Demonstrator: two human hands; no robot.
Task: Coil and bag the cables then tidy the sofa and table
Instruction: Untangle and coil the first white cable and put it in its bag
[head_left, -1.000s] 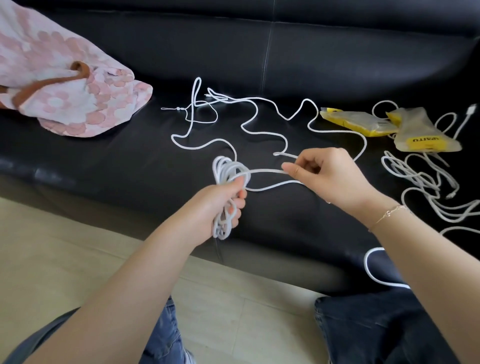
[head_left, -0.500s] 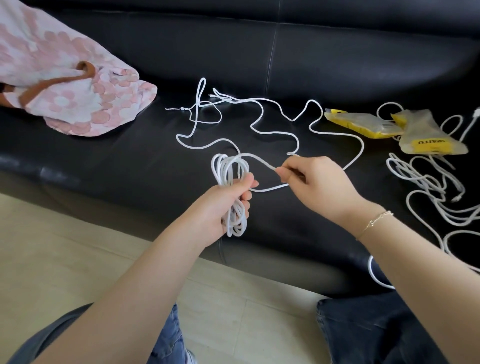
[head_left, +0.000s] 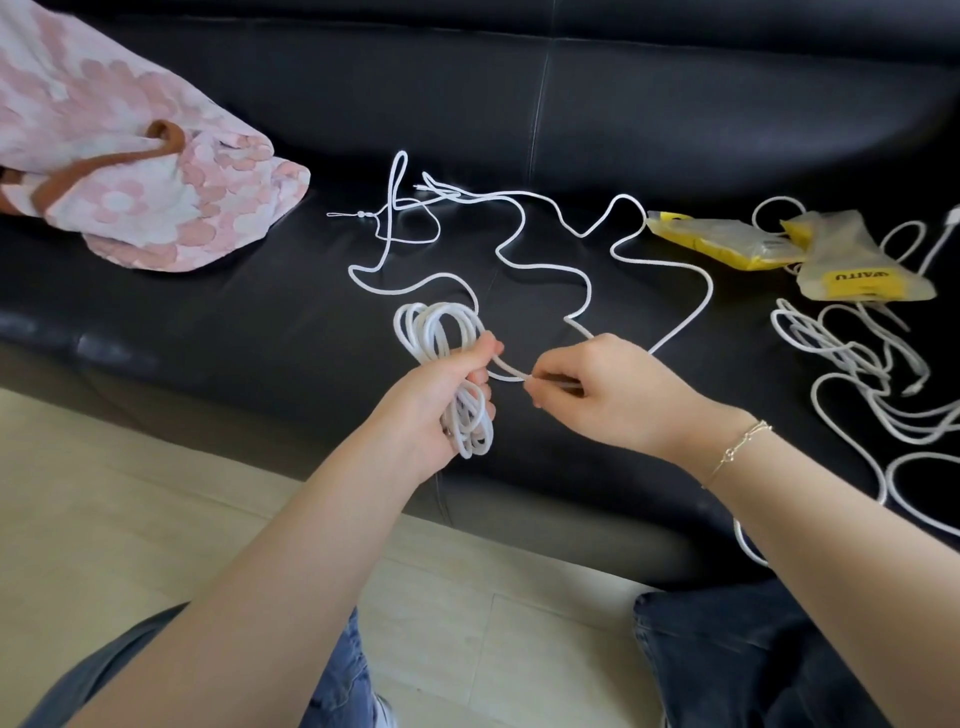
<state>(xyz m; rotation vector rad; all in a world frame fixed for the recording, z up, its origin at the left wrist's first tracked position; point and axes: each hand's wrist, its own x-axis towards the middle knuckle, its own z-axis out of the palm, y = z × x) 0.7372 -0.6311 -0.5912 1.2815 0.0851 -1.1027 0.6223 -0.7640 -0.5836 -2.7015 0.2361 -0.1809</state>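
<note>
Early on: left hand (head_left: 441, 400) grips partly wound coil (head_left: 441, 338), right hand (head_left: 597, 389) pinches cable (head_left: 587, 291) w/ much slack; other cables (head_left: 852, 374), bags (head_left: 727, 241) untouched.

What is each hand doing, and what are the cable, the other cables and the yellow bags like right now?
left hand: grips coiled loops.
right hand: pinches the loose strand.
white cable: partly coiled, rest snaking over sofa.
other cables: loose, tangled.
yellow bags: lying flat, unfilled.

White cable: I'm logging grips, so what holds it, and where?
Left hand grips the cable round its coiled loops; right hand pinches the loose strand beside them.
</note>
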